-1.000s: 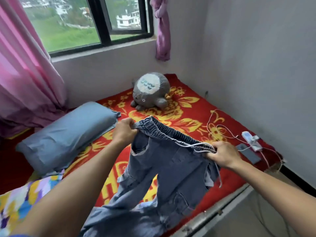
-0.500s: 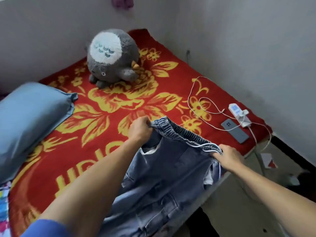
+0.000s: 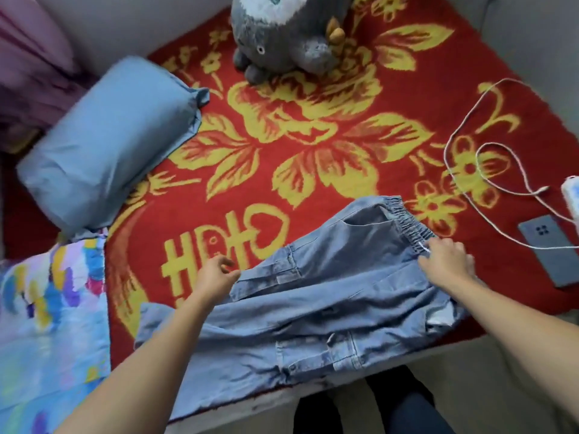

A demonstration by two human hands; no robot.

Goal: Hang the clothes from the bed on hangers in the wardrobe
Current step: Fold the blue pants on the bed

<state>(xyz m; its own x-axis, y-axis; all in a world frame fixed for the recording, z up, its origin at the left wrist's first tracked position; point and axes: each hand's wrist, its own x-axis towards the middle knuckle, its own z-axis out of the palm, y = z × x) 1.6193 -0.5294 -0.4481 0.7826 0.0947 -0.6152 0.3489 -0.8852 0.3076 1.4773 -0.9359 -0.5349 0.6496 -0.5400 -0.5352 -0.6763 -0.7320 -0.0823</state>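
Denim cargo trousers [image 3: 329, 296] were noted lying flat on the red floral blanket [image 3: 282, 158] near the bed's edge — waistband gripped by the right hand [image 3: 446, 263], left hand [image 3: 216, 277] loosely curled, nothing held. Step judged: flattening for hanging — hanger needed next.

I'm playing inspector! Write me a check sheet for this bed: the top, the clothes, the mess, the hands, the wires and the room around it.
Surface: red flowered blanket covers the bed.
Job's things: jeans lie spread flat near the bed's edge; no hanger or wardrobe seen.
Clutter: blue pillow, grey plush toy, colourful quilt, phone.
Hands: right hand holds the jeans' waistband; left hand open beside a leg pocket.
Cables: white cable loops over the blanket by a white power block.
Surroundings: pink curtain, grey wall.
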